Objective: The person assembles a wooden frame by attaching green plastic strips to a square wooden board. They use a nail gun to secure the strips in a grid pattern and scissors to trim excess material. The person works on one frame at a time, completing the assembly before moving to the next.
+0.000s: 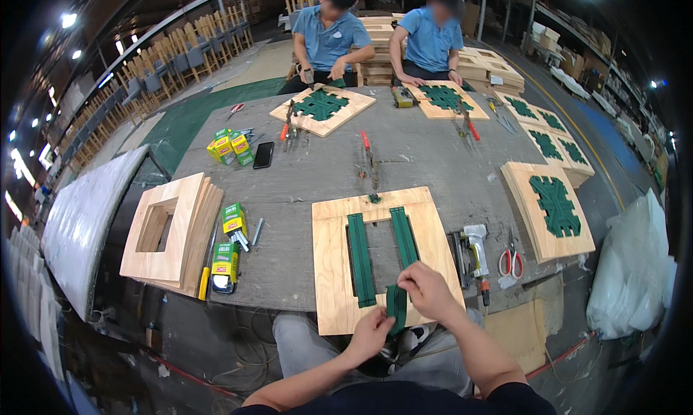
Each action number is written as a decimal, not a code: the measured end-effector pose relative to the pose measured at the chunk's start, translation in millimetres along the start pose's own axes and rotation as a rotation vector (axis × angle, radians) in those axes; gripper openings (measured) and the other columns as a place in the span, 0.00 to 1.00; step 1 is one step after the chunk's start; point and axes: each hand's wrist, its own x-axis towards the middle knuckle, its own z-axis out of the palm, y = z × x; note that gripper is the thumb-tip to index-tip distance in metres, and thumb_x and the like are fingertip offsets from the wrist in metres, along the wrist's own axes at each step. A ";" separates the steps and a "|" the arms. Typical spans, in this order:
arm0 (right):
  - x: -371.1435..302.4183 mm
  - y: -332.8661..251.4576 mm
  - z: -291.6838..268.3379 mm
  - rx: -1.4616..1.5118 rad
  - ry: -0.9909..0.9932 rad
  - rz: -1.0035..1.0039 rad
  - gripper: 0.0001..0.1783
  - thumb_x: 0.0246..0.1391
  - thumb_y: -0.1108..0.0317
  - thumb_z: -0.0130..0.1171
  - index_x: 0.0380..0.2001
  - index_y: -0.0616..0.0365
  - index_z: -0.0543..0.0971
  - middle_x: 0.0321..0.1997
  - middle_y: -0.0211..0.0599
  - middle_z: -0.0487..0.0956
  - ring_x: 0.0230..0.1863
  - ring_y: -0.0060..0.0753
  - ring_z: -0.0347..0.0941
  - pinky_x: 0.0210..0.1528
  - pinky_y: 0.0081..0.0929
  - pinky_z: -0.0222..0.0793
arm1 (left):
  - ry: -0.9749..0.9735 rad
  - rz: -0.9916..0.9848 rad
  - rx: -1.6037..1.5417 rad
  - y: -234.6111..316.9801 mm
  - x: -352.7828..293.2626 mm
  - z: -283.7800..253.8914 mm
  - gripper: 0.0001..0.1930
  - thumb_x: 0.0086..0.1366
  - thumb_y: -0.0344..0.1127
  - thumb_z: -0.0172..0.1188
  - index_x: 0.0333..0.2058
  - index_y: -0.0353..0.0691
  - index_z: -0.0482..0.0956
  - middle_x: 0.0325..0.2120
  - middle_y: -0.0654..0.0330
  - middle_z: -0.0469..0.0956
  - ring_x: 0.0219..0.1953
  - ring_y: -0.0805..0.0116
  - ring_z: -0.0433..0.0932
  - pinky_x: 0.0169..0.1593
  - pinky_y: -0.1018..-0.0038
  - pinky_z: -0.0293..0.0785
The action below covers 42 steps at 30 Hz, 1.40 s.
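Green strap (395, 302) apparently in both hands (432, 294)

Bold printed characters and a red emblem stand on the near green-and-yellow carton (224, 256), at left on the table (285, 223). Similar print marks the carton just beyond (233, 217) and the far-left carton cluster (229, 146). Lettering on floor cardboard (516, 334), near right, is illegible.

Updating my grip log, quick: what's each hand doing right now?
Left hand: closed, holding the lower part of a green strap.
Right hand: closed, holding the same green strap higher up.
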 end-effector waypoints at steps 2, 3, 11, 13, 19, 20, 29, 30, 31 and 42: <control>32.4 21.9 -5.5 -0.001 -0.054 0.063 0.04 0.60 0.71 0.61 0.37 0.59 0.80 0.37 0.45 0.79 0.41 0.51 0.78 0.44 0.40 0.74 | -0.123 -0.125 0.275 -9.0 -19.9 -3.1 0.11 0.74 0.33 0.57 0.48 0.32 0.79 0.38 0.57 0.83 0.40 0.70 0.80 0.46 0.69 0.76; 50.2 33.4 -5.9 -0.001 -0.083 0.093 0.05 0.60 0.71 0.61 0.37 0.60 0.81 0.37 0.45 0.80 0.41 0.50 0.78 0.44 0.40 0.74 | -0.163 -0.137 0.342 -7.1 -28.4 -3.7 0.15 0.74 0.37 0.58 0.52 0.33 0.80 0.40 0.54 0.85 0.42 0.67 0.82 0.50 0.68 0.77; 166.7 132.8 37.6 -0.202 -0.162 0.324 0.09 0.61 0.66 0.63 0.40 0.60 0.84 0.38 0.48 0.85 0.44 0.52 0.81 0.49 0.43 0.76 | -0.294 -0.138 0.485 11.3 -44.6 -39.5 0.20 0.74 0.41 0.59 0.59 0.37 0.78 0.45 0.51 0.86 0.47 0.61 0.86 0.51 0.68 0.79; 183.7 140.7 47.8 -0.252 -0.125 0.364 0.10 0.61 0.66 0.63 0.41 0.59 0.85 0.39 0.49 0.85 0.45 0.53 0.81 0.51 0.44 0.76 | -0.212 -0.130 0.435 27.4 -30.9 -46.9 0.18 0.75 0.40 0.58 0.58 0.37 0.79 0.45 0.50 0.86 0.47 0.62 0.86 0.49 0.68 0.80; 198.4 151.5 64.0 -0.406 -0.076 0.372 0.08 0.61 0.65 0.64 0.40 0.55 0.86 0.48 0.49 0.80 0.50 0.54 0.80 0.54 0.46 0.75 | 0.109 0.274 0.610 47.0 48.1 -66.6 0.15 0.73 0.34 0.59 0.54 0.36 0.81 0.44 0.49 0.85 0.47 0.52 0.84 0.51 0.65 0.80; 195.5 153.4 63.6 -0.404 -0.075 0.396 0.08 0.61 0.65 0.64 0.40 0.55 0.86 0.49 0.49 0.80 0.51 0.54 0.79 0.55 0.46 0.75 | 0.111 0.303 0.656 52.7 67.1 -69.5 0.15 0.72 0.34 0.58 0.54 0.36 0.81 0.45 0.48 0.84 0.49 0.50 0.83 0.55 0.63 0.78; 209.0 140.8 70.8 -0.351 -0.052 0.460 0.08 0.58 0.64 0.67 0.38 0.55 0.85 0.47 0.48 0.80 0.49 0.53 0.80 0.52 0.45 0.75 | 0.216 0.471 1.188 47.2 205.3 -77.8 0.26 0.74 0.45 0.54 0.66 0.41 0.70 0.70 0.57 0.66 0.74 0.39 0.56 0.74 0.42 0.51; 209.3 139.8 70.2 -0.348 -0.045 0.464 0.08 0.58 0.64 0.68 0.38 0.56 0.85 0.46 0.48 0.80 0.48 0.52 0.80 0.51 0.45 0.75 | 0.221 0.437 1.255 44.6 211.3 -77.6 0.28 0.75 0.49 0.52 0.68 0.42 0.69 0.72 0.58 0.64 0.74 0.42 0.56 0.75 0.43 0.49; 207.1 142.0 69.2 -0.347 -0.030 0.471 0.09 0.57 0.64 0.68 0.38 0.56 0.85 0.45 0.48 0.80 0.48 0.52 0.80 0.51 0.44 0.75 | 0.228 0.447 1.256 40.7 214.8 -74.8 0.28 0.75 0.49 0.51 0.68 0.42 0.69 0.72 0.58 0.64 0.74 0.42 0.56 0.75 0.43 0.49; 132.6 170.9 -2.5 0.379 0.375 0.530 0.11 0.64 0.66 0.62 0.44 0.62 0.83 0.32 0.32 0.81 0.30 0.21 0.77 0.32 0.22 0.74 | 0.233 0.418 1.326 33.5 214.1 -76.7 0.27 0.76 0.49 0.50 0.69 0.46 0.68 0.73 0.62 0.62 0.75 0.43 0.55 0.76 0.43 0.45</control>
